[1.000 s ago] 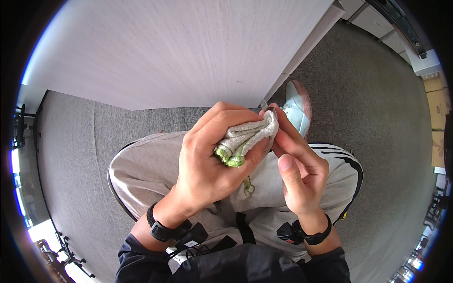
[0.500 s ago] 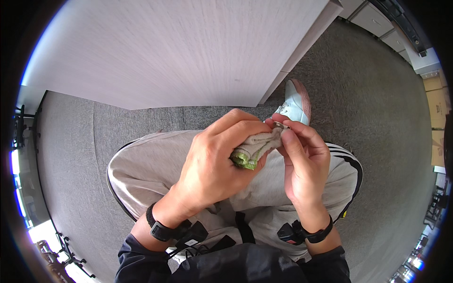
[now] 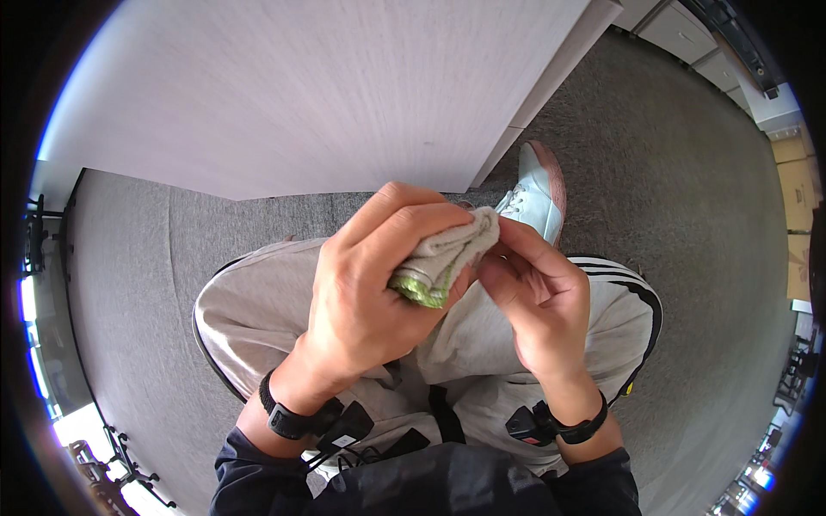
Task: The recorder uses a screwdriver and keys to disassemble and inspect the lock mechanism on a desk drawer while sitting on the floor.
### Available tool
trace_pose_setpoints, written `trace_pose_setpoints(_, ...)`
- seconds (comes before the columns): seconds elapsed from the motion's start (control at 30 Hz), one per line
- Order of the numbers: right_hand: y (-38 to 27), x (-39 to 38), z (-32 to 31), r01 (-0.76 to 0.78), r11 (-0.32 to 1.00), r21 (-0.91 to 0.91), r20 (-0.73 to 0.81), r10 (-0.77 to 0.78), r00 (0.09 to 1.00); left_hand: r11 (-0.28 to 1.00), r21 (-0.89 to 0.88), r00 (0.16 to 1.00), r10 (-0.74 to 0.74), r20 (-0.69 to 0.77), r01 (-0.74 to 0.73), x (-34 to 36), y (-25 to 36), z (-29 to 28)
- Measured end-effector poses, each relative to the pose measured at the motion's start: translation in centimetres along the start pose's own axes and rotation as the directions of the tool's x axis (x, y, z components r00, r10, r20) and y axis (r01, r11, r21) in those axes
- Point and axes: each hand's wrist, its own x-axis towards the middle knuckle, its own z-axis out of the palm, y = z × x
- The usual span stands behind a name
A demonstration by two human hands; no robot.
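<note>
A folded beige-grey cloth (image 3: 456, 247) with a bright green edge is bunched in my left hand (image 3: 366, 279). The fingers of that hand close round it, and its green edge sticks out toward me. Close against the cloth's right end is my right hand (image 3: 546, 297), its fingers bent and its thumb and fingertips reaching in behind the cloth. What those fingertips hold is hidden by the cloth. Both hands are above my lap, over light grey trousers (image 3: 258, 288) with dark side stripes.
A pale wood-grain panel (image 3: 318, 95) rises just ahead of my crossed legs. Beside its right corner a white shoe (image 3: 535, 202) rests on the grey carpet (image 3: 680, 232). Cardboard boxes (image 3: 796, 198) and drawers (image 3: 680, 34) line the far right.
My left hand has shifted slightly left and up, and the cloth has turned to cover its right end. A small shiny piece between the right fingertips is now out of sight.
</note>
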Motion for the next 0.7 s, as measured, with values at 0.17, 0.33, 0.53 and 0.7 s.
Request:
trace_pose_setpoints(0.17, 0.4, -0.1, -0.9, 0.109, 0.993, -0.047, 0.071, -0.106, 0.992, 0.989, -0.100, 0.994, -0.103, 0.042, 0.107, 0.1, 0.2, -0.6)
trace_pose_setpoints(0.33, 0.4, 0.5, -0.3, 0.330, 0.944, -0.023, 0.109, -0.326, 0.939, 0.637, -0.600, 0.874, -0.320, 0.365, 0.483, -0.1, -0.1, -1.6)
trace_pose_setpoints(0.53, 0.1, 0.2, -1.0, 0.167, 0.986, -0.020, 0.087, -0.164, 0.983, 0.981, -0.185, 0.988, -0.032, 0.154, 0.061, 0.2, -0.2, -0.7)
trace_pose_setpoints(0.7, 0.4, 0.0, -1.2, 0.184, 0.983, -0.022, 0.005, -0.184, 0.983, 0.985, -0.149, 0.983, -0.056, 0.175, 0.082, 0.0, 0.1, 0.0)
